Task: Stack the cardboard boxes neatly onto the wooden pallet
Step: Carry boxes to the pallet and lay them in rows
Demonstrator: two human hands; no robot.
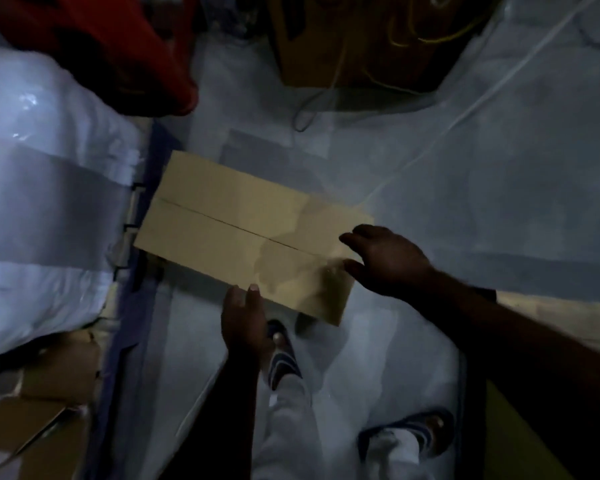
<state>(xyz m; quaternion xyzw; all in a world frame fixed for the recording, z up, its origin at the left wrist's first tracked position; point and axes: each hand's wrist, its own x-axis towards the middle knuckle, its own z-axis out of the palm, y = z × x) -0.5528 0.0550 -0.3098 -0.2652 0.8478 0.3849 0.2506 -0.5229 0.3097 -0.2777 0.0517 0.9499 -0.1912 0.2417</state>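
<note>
A long flat cardboard box, with a seam along its top and a darker stain near its right end, lies slantwise in the middle of the head view, above the pale floor. My left hand grips its near long edge, thumb on the top face. My right hand holds the box's right end, with finger and thumb tips reaching onto the top. The box's left end lies close to a blue frame edge. No wooden pallet can be made out in the dim light.
A large white plastic-wrapped bundle with a grey band fills the left. Brown cardboard boxes lie at the bottom left, and another box with yellow cord stands at the top. A red object is top left. My sandalled feet stand below.
</note>
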